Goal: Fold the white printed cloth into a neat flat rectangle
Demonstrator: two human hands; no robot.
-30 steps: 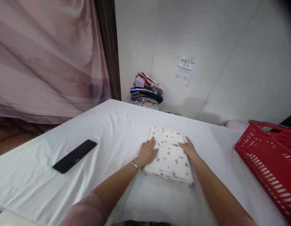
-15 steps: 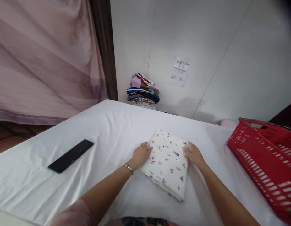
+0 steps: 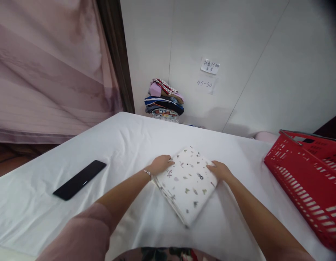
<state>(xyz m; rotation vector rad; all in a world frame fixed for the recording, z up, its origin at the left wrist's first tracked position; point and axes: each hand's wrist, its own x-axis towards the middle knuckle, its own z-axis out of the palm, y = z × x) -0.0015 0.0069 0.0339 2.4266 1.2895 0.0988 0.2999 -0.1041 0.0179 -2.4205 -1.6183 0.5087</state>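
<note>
The folded white patterned cloth (image 3: 188, 185) lies flat on the white-covered desk (image 3: 157, 134), between the left hand (image 3: 160, 165) and the right hand (image 3: 222, 171). It sits cornerwise: one corner points toward the body, the opposite one away, and the layered edge faces near-left. Its sides run diagonally; which is longer is hard to tell. Both hands touch it, so neither is nearer. The left hand is at the far-left side, the right hand at the right corner, thumbs on top and fingers partly bent; whether they grip underneath cannot be told. Most of the cloth extends bodyward from them. A black smartphone (image 3: 80, 180) lies well apart to the left, a red basket (image 3: 315, 172) to the right.
</note>
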